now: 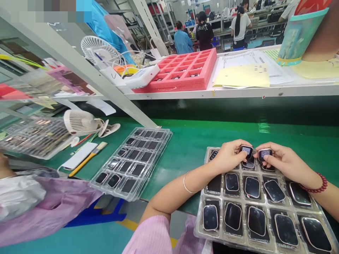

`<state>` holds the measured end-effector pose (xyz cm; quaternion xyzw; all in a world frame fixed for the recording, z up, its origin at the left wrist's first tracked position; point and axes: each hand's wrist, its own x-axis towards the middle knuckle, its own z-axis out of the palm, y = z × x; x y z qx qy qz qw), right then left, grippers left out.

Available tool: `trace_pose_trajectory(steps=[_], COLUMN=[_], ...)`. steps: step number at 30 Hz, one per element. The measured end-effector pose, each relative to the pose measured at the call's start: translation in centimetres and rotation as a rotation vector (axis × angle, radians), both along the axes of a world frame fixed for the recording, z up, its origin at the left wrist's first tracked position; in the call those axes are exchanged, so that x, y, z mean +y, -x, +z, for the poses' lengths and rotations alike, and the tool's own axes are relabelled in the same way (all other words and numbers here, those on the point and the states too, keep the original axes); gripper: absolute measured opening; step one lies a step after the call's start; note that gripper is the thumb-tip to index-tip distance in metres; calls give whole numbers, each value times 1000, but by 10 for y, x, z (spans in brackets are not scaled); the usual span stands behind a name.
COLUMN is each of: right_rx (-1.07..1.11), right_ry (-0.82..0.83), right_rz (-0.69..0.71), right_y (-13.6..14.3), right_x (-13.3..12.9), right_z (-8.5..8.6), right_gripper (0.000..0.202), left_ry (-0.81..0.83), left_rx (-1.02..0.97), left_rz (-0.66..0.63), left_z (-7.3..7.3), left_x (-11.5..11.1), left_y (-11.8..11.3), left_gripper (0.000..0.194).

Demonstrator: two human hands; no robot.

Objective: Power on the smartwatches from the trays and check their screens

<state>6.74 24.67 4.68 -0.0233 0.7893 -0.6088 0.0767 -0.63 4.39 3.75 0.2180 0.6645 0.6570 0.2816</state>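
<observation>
My left hand (230, 156) pinches a small dark watch body (246, 150) with a white code label facing up. My right hand (284, 163) grips a second watch body (265, 153) of the same kind, also label up. Both hands hover over the far row of a clear plastic tray (201, 225) whose compartments hold several dark rounded watch bodies. The two held pieces sit side by side, almost touching.
A second stack of clear trays (134, 162) lies to the left on the green bench (190, 141). A small white fan (82, 121), a brush (88, 158) and a co-worker's pink sleeve (47, 208) are at left. A red foam tray (185, 70) and papers (242, 76) rest on the upper shelf.
</observation>
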Motion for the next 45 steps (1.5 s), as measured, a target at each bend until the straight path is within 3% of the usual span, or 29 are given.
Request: trace_pose_trajectory(steps=[21, 24, 28, 34, 39, 45], right_rx=[51, 60, 106, 58, 104, 50], right_ry=[-12, -15, -32, -45, -63, -7], right_rz=[7, -16, -27, -46, -43, -2], right_y=[0, 1, -1, -3, -1, -2], right_x=[2, 1, -1, 0, -2, -2], right_z=[-1, -2, -3, 1, 0, 0], right_gripper=[31, 31, 36, 29, 21, 31], left_ry=[-12, -11, 66, 83, 99, 57], left_rx=[42, 74, 211, 196, 141, 206], left_rz=[-60, -48, -15, 0, -3, 47], left_z=[4, 1, -4, -2, -1, 0], left_x=[0, -1, -3, -3, -3, -2], left_y=[-2, -1, 2, 1, 1, 1], left_gripper=[20, 23, 41, 23, 41, 26])
